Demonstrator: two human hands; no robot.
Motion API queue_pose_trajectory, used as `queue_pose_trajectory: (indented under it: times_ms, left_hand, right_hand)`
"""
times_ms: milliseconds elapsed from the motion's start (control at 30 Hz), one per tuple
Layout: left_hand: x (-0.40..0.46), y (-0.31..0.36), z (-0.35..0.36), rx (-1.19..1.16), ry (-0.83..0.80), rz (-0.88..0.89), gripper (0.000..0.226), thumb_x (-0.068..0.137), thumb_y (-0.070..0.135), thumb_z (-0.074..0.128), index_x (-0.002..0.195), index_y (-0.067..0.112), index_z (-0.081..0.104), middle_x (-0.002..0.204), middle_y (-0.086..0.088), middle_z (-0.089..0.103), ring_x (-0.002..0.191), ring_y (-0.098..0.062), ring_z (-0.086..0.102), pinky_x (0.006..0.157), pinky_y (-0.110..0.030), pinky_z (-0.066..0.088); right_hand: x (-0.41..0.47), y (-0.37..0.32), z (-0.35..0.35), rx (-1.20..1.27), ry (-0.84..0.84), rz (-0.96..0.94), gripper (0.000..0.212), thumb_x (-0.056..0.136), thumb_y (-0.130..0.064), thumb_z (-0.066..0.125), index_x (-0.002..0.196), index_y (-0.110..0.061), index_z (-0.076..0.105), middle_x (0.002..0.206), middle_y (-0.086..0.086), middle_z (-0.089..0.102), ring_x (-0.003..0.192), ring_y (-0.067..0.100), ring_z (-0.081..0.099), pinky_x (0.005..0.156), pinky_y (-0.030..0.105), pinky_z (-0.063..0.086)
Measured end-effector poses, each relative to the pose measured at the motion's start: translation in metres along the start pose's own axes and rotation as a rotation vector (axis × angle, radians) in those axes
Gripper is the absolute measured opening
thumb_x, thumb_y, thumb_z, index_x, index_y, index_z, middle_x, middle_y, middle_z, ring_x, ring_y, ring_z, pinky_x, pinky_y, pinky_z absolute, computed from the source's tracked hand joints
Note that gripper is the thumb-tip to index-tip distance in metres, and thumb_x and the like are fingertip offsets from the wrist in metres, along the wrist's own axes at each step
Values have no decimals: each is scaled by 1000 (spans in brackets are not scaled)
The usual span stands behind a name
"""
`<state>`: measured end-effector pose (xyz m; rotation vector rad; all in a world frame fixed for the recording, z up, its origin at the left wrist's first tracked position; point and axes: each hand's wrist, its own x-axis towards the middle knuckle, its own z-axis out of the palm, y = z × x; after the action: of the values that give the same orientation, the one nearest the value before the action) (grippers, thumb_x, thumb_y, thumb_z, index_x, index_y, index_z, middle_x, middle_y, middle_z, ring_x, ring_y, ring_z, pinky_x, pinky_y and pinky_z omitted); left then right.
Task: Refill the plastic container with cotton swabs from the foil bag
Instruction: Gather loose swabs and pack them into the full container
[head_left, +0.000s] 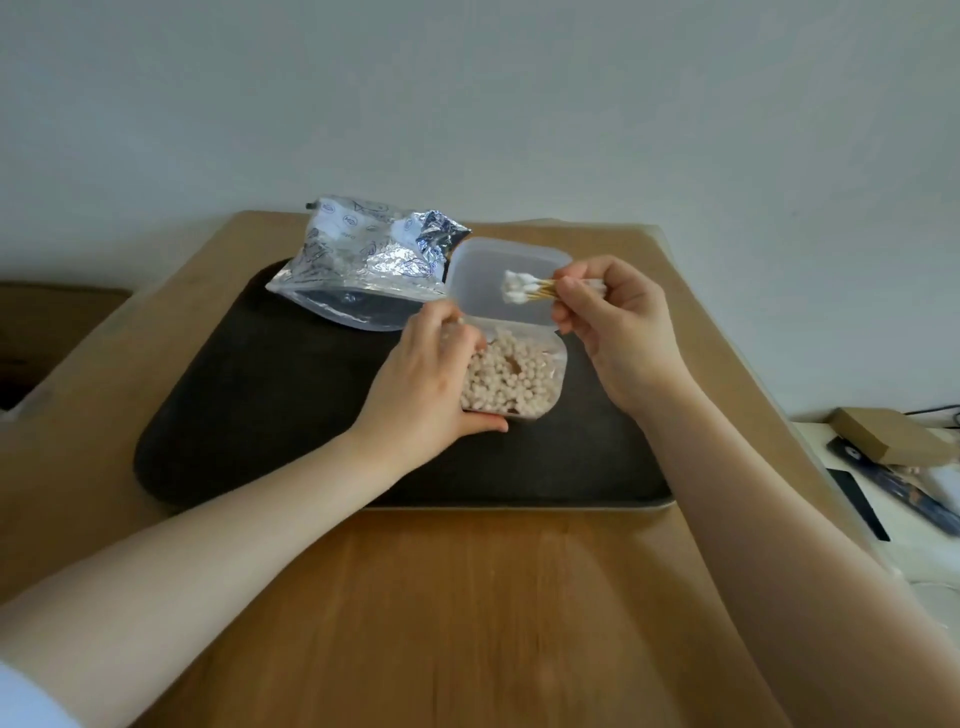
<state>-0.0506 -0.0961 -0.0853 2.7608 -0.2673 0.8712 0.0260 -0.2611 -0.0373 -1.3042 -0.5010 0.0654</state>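
Both hands are working over a dark mat (249, 415) on the wooden desk (467, 597). Left hand (415, 384) is gripping the open plastic container (550, 384), steadying it mid-desk. Right hand (608, 312) is pinching a small bundle of cotton swabs (524, 288) above its lid (488, 270), likely for insertion. Foil bag (358, 260) is lying toward the far edge.

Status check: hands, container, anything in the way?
Left hand steadying open plastic container, nearly full. Right hand holding swab bundle over it. Path clear.
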Motion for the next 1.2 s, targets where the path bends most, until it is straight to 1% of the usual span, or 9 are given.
queue_pose_trajectory:
  times_ms: [133, 300, 400, 533, 633, 767, 867, 967, 1200]
  left_hand:
    - [-3, 6, -4, 40, -32, -63, 93, 46, 38, 89, 120, 19, 37, 118, -25, 43, 107, -41, 49, 84, -49, 48]
    - [-3, 15, -8, -19, -115, -177, 88, 67, 35, 80, 142, 28, 34, 137, -20, 27, 128, -37, 27, 103, -47, 34]
    - [-5, 16, -7, -46, -112, -184, 82, 69, 31, 79, 140, 30, 39, 139, -20, 27, 129, -38, 27, 103, -47, 35]
    - [-5, 17, -8, -83, -116, -194, 62, 69, 26, 80, 126, 22, 55, 139, -19, 27, 130, -38, 28, 99, -47, 40]
    - [-6, 19, -10, -58, -130, -194, 50, 72, 27, 78, 117, 18, 58, 142, -16, 23, 132, -35, 23, 101, -44, 39]
    - [-6, 23, -11, -19, -109, -185, 61, 71, 28, 78, 125, 20, 51, 140, -19, 24, 130, -38, 24, 101, -47, 38]
    - [-5, 28, -12, 27, -170, -179, 73, 76, 28, 73, 139, 31, 35, 142, -17, 15, 132, -37, 18, 104, -45, 35]
    - [-3, 31, -14, 76, -212, -182, 74, 80, 29, 70, 141, 34, 28, 142, -16, 10, 133, -36, 15, 103, -43, 36]
    - [6, 35, -20, 162, -237, -195, 68, 80, 34, 69, 136, 21, 33, 137, -16, 18, 129, -33, 24, 87, -36, 48]
  right_hand:
    - [-8, -2, 8, -3, -62, 15, 21, 90, 7, 49, 77, -6, 58, 68, 7, 55, 57, 9, 54, 57, 18, 46]
    - [-13, 1, 9, 38, -10, 52, 18, 91, 2, 51, 78, -8, 58, 67, 2, 57, 58, 10, 54, 61, 19, 48]
    - [-15, 4, 7, 35, 27, 66, 17, 91, 1, 51, 79, -8, 59, 69, 3, 58, 59, 9, 55, 63, 19, 49]
    - [-16, 6, 8, 69, 71, 75, 16, 91, 0, 53, 80, -8, 61, 63, -1, 59, 59, 8, 55, 63, 18, 50]
    - [-17, 6, 9, 4, 74, 52, 15, 91, -1, 54, 80, -9, 60, 64, -1, 59, 59, 9, 56, 64, 19, 50]
    - [-19, 5, 9, -24, 61, 48, 14, 91, -1, 54, 80, -9, 60, 65, 0, 59, 60, 9, 56, 63, 20, 49]
    - [-20, 6, 9, 37, 72, 67, 15, 91, -2, 53, 81, -9, 61, 62, -2, 59, 60, 8, 55, 63, 19, 49]
    - [-22, 5, 9, 29, 72, 73, 15, 92, -3, 52, 82, -10, 61, 65, -1, 58, 61, 9, 54, 64, 19, 48]
    - [-25, 6, 8, -103, 97, 51, 12, 91, -5, 55, 82, -10, 61, 70, 1, 59, 63, 11, 55, 68, 24, 50]
